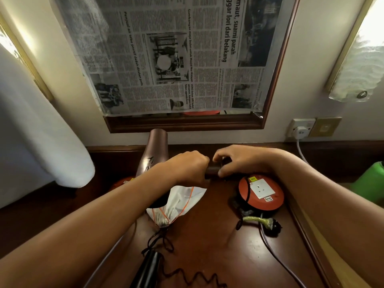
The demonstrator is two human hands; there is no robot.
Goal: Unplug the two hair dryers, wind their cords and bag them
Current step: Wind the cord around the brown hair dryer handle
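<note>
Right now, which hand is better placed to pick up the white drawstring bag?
Probably the left. The left hand is just above the white drawstring bag, though gripping the hair dryer handle. The right hand, also holding it, is farther off.

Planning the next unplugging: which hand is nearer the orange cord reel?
Right. The right hand sits just above-left of the cord reel; the left hand is farther left, beyond the dark handle.

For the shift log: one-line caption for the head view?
Both hands, left hand and right hand, grip a bronze hair dryer above a white drawstring bag.
</note>
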